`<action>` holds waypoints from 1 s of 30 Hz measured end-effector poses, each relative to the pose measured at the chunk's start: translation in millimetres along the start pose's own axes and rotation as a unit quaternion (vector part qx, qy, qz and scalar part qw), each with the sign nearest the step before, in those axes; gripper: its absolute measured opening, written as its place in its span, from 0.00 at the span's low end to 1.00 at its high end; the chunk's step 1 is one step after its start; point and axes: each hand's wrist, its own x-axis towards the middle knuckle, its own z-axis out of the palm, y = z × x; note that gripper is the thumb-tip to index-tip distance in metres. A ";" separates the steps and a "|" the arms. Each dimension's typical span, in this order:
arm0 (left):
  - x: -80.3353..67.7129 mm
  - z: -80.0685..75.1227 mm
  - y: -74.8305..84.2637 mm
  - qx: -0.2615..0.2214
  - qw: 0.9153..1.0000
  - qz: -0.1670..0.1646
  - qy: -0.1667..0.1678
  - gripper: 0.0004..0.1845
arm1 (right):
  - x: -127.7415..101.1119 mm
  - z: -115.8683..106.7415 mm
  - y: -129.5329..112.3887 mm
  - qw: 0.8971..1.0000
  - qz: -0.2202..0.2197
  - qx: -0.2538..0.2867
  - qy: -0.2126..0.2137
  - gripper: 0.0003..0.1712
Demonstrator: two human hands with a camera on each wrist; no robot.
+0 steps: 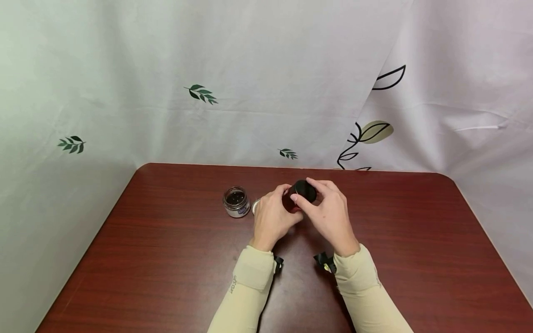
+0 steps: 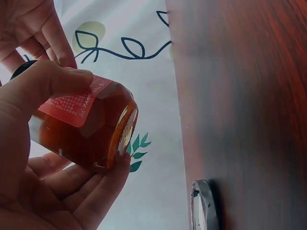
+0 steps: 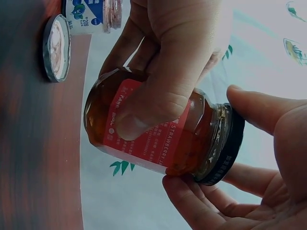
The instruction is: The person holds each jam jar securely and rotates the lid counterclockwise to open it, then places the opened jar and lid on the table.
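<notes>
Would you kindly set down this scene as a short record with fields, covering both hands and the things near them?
left hand: grips the body of the jam jar, held above the table
right hand: fingers curled round the black lid on that jar
jar label: red, reads STRAWBERRY
open jar: stands on the table, left of the hands, dark contents
loose lid: lies on the table beside the open jar
backdrop: white cloth with leaf prints

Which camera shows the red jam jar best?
The right wrist view: the jar shows whole, label and black lid included. The left wrist view shows its base and label; the head view shows only the lid between both hands.
</notes>
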 end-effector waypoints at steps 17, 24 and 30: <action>0.1 1.0 0.9 0.009 1.000 0.000 -0.006 0.30 | 1.1 -2.9 0.1 1.000 -0.003 -0.008 -0.009 0.34; 0.6 1.2 0.2 0.011 1.000 0.002 -0.004 0.30 | 1.5 -4.6 0.1 1.000 -0.006 -0.006 -0.022 0.34; 0.3 1.0 0.0 0.014 1.000 0.004 -0.001 0.29 | 1.8 -4.7 0.6 0.999 -0.017 -0.010 -0.026 0.33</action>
